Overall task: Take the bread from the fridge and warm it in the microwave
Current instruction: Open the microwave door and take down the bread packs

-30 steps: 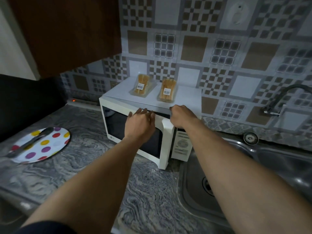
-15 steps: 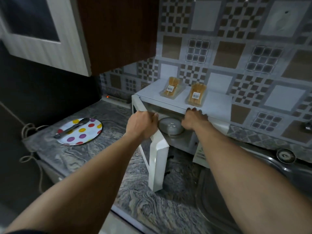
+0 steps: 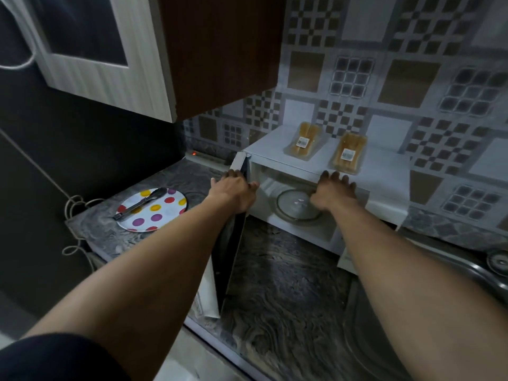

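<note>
A white microwave [image 3: 384,171] stands on the counter against the tiled wall. Two clear packs of bread lie on its top, one at the left [image 3: 304,141] and one at the right [image 3: 348,152]. The microwave door [image 3: 229,243] is swung wide open to the left, and my left hand [image 3: 233,189] grips its top edge. My right hand [image 3: 331,192] rests with fingers spread on the upper front rim of the oven opening. Inside, the glass turntable [image 3: 295,206] shows with nothing on it.
A polka-dot plate [image 3: 162,213] with metal tongs [image 3: 140,206] across it lies on the marbled counter [image 3: 288,284] at the left. A steel sink [image 3: 398,339] lies at the right. A wall cabinet [image 3: 220,56] hangs above. A rope [image 3: 74,215] hangs at the counter's left end.
The microwave door went from nearly shut to fully open, pulled left by my left hand. My right hand stayed on the oven's top front edge. The view shifted left.
</note>
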`<move>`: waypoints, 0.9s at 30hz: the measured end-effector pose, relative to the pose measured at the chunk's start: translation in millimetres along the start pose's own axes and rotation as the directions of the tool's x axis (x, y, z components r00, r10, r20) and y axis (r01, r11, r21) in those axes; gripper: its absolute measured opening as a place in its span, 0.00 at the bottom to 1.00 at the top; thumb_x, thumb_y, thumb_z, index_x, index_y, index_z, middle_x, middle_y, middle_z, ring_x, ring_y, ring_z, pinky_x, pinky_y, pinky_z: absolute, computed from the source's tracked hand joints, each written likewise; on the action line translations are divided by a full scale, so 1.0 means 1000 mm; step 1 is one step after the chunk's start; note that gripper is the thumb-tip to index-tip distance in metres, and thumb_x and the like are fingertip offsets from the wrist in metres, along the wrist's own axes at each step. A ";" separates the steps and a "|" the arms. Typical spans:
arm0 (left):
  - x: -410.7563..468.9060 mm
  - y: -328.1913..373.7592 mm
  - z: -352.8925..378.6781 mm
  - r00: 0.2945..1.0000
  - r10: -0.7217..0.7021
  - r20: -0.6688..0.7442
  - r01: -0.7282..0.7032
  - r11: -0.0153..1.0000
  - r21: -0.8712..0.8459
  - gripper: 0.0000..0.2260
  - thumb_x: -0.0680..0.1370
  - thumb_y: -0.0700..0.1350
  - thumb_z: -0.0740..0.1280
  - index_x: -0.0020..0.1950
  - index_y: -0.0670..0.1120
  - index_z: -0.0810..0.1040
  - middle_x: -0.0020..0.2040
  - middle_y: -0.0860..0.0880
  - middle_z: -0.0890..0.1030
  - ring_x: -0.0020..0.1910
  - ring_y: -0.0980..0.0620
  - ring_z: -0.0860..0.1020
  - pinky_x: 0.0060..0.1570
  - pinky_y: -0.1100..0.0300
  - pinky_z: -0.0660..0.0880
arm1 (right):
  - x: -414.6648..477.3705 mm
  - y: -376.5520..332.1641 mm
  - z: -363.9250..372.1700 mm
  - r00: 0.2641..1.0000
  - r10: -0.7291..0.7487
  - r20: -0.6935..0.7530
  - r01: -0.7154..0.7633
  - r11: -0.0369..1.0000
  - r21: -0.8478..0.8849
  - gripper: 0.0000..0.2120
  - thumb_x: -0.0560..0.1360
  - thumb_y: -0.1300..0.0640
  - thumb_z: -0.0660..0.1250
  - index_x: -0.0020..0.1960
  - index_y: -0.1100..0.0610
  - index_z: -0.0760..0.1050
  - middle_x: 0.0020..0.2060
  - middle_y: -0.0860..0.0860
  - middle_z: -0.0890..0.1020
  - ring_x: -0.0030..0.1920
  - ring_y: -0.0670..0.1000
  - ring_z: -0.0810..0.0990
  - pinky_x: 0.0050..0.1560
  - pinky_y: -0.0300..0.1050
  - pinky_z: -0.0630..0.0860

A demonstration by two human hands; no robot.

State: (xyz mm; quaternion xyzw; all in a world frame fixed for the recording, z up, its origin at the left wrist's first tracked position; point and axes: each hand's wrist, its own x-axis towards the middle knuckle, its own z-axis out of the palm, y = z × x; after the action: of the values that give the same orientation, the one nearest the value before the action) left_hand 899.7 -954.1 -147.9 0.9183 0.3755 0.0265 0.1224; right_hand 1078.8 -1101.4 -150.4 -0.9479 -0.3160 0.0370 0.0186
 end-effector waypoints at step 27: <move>0.098 -0.040 0.004 0.975 0.209 0.074 -0.218 0.966 0.142 0.34 0.78 0.69 0.41 0.78 0.56 0.34 0.80 0.49 0.38 0.79 0.42 0.40 0.73 0.35 0.41 | -0.006 -0.030 0.000 0.980 0.175 -0.096 -0.163 0.979 0.119 0.26 0.79 0.49 0.60 0.73 0.59 0.64 0.70 0.59 0.68 0.71 0.61 0.65 0.73 0.62 0.59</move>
State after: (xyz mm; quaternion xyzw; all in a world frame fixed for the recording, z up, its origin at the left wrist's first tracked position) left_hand 943.2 -859.0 -165.8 0.9604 0.2715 -0.0155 0.0609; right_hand 1056.0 -1081.4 -148.4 -0.9694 -0.2302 0.0054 0.0847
